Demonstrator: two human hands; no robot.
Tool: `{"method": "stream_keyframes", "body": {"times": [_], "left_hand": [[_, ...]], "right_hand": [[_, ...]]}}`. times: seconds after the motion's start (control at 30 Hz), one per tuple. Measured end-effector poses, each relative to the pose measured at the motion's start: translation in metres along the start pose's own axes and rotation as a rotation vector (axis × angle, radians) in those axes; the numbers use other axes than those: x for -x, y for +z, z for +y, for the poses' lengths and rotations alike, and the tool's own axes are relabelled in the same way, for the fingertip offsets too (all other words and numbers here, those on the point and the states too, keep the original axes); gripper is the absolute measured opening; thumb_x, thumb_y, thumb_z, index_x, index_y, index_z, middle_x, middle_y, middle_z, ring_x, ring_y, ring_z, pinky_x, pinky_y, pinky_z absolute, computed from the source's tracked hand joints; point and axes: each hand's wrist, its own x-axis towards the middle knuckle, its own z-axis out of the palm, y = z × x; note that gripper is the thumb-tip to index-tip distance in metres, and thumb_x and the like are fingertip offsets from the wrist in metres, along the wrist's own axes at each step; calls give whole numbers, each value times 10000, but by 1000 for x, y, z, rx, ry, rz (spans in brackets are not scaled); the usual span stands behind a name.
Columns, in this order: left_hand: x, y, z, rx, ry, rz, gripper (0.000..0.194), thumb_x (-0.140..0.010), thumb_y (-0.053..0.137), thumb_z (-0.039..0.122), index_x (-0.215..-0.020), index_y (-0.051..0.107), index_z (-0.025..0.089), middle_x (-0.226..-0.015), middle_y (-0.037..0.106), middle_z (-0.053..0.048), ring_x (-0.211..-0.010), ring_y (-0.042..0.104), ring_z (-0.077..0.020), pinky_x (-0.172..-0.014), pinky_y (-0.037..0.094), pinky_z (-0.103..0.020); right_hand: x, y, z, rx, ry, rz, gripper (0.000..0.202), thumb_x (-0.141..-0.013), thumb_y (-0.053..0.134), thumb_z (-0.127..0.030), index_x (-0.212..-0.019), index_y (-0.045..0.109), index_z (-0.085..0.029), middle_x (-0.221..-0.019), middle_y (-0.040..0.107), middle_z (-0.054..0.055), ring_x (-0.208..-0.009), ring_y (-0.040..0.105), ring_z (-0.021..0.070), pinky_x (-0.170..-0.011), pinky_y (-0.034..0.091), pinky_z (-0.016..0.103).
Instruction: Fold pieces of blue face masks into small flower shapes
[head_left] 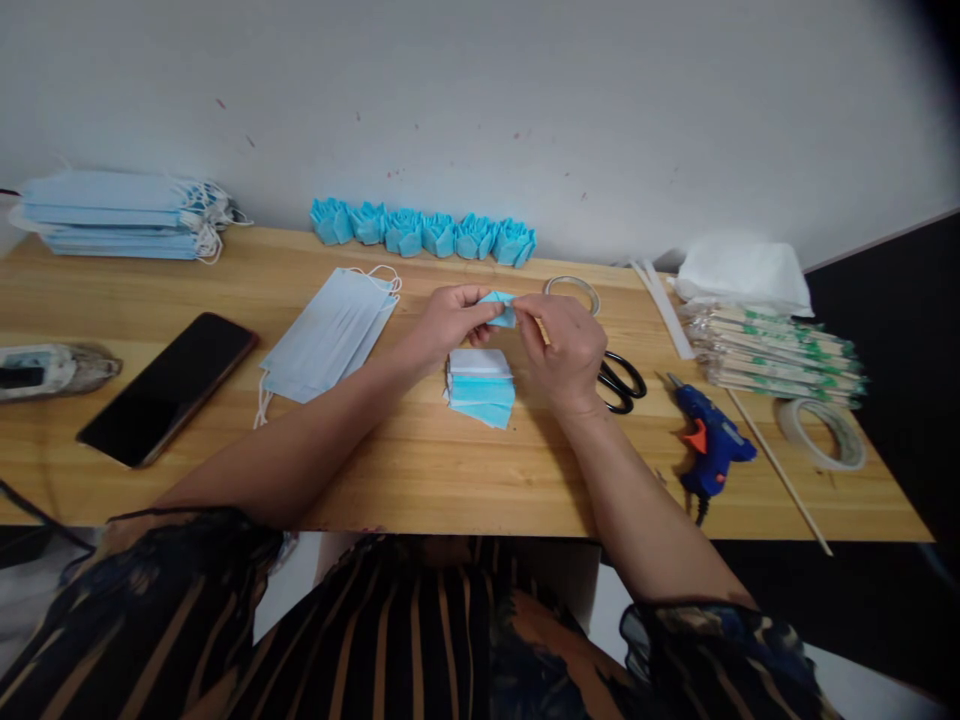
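Observation:
A small folded piece of blue mask fabric (496, 300) is held up between my two hands over the middle of the table. My left hand (456, 318) pinches its left side, thumb on top. The fingertips of my right hand (562, 340) grip its right end. Just below lies a stack of cut blue and white fabric pieces (481, 390). Black-handled scissors (624, 382) rest beside my right hand, their blades hidden behind it. Along the wall stands a row of several blue fabric flowers (424, 232).
Face masks (330, 335) lie left of my hands, with a thick mask stack (120, 215) behind. A phone (171, 388) is at left. To the right are a blue glue gun (711, 440), tape rolls (821, 434), a wooden stick (780, 472), glue sticks (664, 308) and wrapped chopsticks (776, 352).

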Motion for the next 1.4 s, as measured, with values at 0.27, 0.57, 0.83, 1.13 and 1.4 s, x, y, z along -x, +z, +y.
{"method": "stream_keyframes", "body": {"times": [0.27, 0.57, 0.83, 1.13, 1.4], "left_hand": [[-1, -1, -2, -6, 9, -2, 205, -912, 635, 189, -714, 592, 159, -603, 603, 33, -534, 529, -59, -571, 417, -192], [0, -2, -1, 49, -14, 3, 183, -902, 653, 199, -728, 612, 161, -613, 611, 23, -553, 552, -68, -586, 426, -202], [-1, -2, -2, 65, -9, 2, 201, -905, 669, 207, -717, 612, 160, -609, 618, 20, -551, 555, -71, -578, 423, -205], [-2, -4, -4, 86, -29, -5, 174, -906, 683, 197, -747, 625, 156, -628, 620, 19, -555, 559, -66, -568, 419, -193], [-4, -4, -6, 82, -31, -11, 163, -906, 673, 205, -753, 643, 158, -627, 631, 18, -555, 553, -70, -586, 429, -210]], "right_hand": [[0, -1, 0, -34, -5, -8, 217, -1045, 513, -216, -986, 721, -222, -924, 792, 58, -873, 723, 196, -793, 542, 340], [-2, -1, -3, -21, 52, -85, 254, -1054, 482, -244, -985, 726, -234, -953, 791, 66, -897, 726, 212, -822, 552, 370], [-1, 0, -1, -88, 13, -61, 220, -1041, 521, -223, -1009, 738, -213, -991, 795, 81, -919, 735, 213, -838, 559, 360], [0, 1, 0, -56, 51, -113, 228, -1038, 516, -236, -1014, 743, -231, -993, 795, 70, -919, 728, 221, -827, 566, 380], [0, 1, 1, -77, 63, -130, 233, -1025, 517, -213, -1005, 750, -223, -996, 795, 76, -915, 727, 231, -831, 566, 392]]}}
